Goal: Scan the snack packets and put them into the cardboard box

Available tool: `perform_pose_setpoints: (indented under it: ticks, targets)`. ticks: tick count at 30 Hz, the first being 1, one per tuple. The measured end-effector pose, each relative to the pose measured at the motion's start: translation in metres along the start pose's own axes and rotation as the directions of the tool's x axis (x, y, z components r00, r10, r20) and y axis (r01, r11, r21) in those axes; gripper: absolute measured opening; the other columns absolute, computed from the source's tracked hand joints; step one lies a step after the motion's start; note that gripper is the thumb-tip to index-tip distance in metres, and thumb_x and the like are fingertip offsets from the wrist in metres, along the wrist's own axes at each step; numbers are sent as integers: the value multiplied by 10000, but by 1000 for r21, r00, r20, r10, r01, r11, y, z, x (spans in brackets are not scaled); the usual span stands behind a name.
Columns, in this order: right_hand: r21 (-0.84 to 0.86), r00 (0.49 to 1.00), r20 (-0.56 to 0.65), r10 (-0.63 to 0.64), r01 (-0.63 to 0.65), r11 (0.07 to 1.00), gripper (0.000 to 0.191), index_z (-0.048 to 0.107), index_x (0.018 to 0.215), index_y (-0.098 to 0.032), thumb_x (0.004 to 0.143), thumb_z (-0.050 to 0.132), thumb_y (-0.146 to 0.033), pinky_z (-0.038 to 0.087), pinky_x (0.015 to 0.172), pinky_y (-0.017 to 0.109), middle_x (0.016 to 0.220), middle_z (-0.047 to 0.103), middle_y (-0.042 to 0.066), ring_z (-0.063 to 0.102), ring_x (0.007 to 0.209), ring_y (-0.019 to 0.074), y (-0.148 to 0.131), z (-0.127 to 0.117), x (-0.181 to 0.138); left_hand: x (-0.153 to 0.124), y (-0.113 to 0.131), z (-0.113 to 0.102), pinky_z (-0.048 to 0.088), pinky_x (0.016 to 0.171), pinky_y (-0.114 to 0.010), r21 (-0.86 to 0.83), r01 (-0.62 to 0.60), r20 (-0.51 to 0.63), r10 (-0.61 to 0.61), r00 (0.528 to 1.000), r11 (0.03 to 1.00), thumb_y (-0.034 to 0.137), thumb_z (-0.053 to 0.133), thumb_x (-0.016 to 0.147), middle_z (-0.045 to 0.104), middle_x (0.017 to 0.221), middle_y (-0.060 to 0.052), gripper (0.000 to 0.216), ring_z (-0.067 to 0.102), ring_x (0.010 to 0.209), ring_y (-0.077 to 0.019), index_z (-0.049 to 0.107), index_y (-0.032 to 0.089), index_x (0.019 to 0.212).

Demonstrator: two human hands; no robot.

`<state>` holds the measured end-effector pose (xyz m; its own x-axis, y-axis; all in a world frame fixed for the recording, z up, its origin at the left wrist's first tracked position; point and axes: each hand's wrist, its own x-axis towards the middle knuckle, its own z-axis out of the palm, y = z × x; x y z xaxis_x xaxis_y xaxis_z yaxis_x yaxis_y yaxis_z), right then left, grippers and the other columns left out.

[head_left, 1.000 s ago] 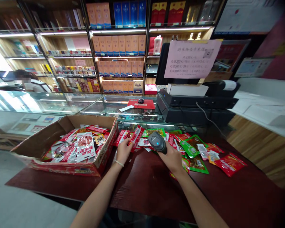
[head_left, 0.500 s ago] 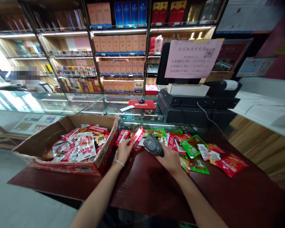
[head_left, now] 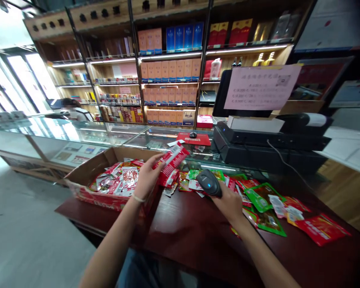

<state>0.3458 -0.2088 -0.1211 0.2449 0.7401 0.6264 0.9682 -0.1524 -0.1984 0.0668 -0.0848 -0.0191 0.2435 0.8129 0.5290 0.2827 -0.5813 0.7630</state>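
Observation:
My left hand [head_left: 149, 176] is closed on a red snack packet [head_left: 174, 161], raised above the counter beside the cardboard box [head_left: 106, 203]. A pale barcode patch shows near the packet's upper end. My right hand [head_left: 229, 203] grips a black barcode scanner [head_left: 209, 183], its head tilted toward the left and a blue light lit on top. Beneath and around the scanner lie loose snack packets, among them a green one [head_left: 261, 197] and a red one [head_left: 323, 229] at the far right. The box holds many red and white packets [head_left: 129, 178].
Behind the packets stand a glass display counter [head_left: 129, 138], a computer mouse [head_left: 193, 135] on a red mat, and a black register unit [head_left: 246, 150] with a pink sign [head_left: 262, 88]. A person [head_left: 78, 112] is at the far left behind the counter. Shelves of boxed goods line the wall.
My left hand has lifted the red packet up and toward the box. A blue light now shows on the scanner. The whole view has shifted, with the scene moving right and down.

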Motion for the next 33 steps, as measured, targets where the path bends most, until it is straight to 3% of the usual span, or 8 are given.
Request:
perform_pose_setpoints:
  ticks: [4,7,10,13,18,23,28,33]
  targets:
    - [13,998,-37,-49,50,999,428,605,1176,-206,814,567,-432,372,612,271,940,736,71,672,764,234,-21,-3,10,5,-39,-73,463,959,-382,177,120,-189,-86,978,977,409,476,894,637,1232,-95,474,608,1092,-238,533,178,1304]
    - [16,996,-65,-64,65,998,405,624,1139,-206,799,580,-420,341,562,266,853,739,53,668,704,227,-35,-5,16,2,-77,-107,399,1032,-426,317,294,-228,-228,947,902,360,522,865,539,1356,-152,577,529,1223,-284,429,145,1392]
    - [12,993,-89,-72,73,997,375,633,1117,-202,790,584,-379,326,545,265,801,734,47,665,679,221,-42,-6,20,-4,-94,-120,365,1069,-417,360,285,-198,-226,954,888,339,506,868,521,1377,-147,544,490,1270,-273,452,146,1374]
    - [23,992,-100,-76,79,997,364,633,1106,-203,787,583,-371,336,558,263,820,734,45,663,684,215,-41,-6,21,-7,-84,-111,420,1023,-395,350,203,-153,-158,976,915,341,472,883,611,1274,-111,432,571,1170,-245,567,166,1266]
    - [-5,993,-117,-19,19,1000,408,621,1146,-196,787,587,-386,350,597,268,860,733,66,661,718,219,-18,-10,19,-7,-37,-61,483,931,-368,323,20,-79,6,997,946,366,464,902,675,1154,-70,350,629,1044,-220,638,207,1160]
    - [-90,985,-135,110,-122,988,373,640,1079,-198,774,603,-409,319,579,274,776,720,57,649,680,224,24,-20,14,-4,-8,16,479,942,-347,235,-154,92,136,986,960,341,473,907,676,1148,-65,330,626,1047,-203,629,205,1163]
    - [-139,966,-144,214,-234,962,369,632,1058,-217,783,583,-459,300,565,272,765,718,42,643,653,217,69,-27,10,1,-17,111,455,993,-356,138,-209,303,160,939,968,297,490,895,663,1184,-70,330,603,1110,-207,608,189,1183]
    - [-187,967,-169,190,-220,957,380,630,1066,-214,781,583,-460,316,572,274,775,721,45,652,675,220,108,-28,7,5,-46,194,438,1018,-376,147,-217,405,141,903,965,255,500,880,637,1215,-107,362,580,1146,-227,577,152,1218]
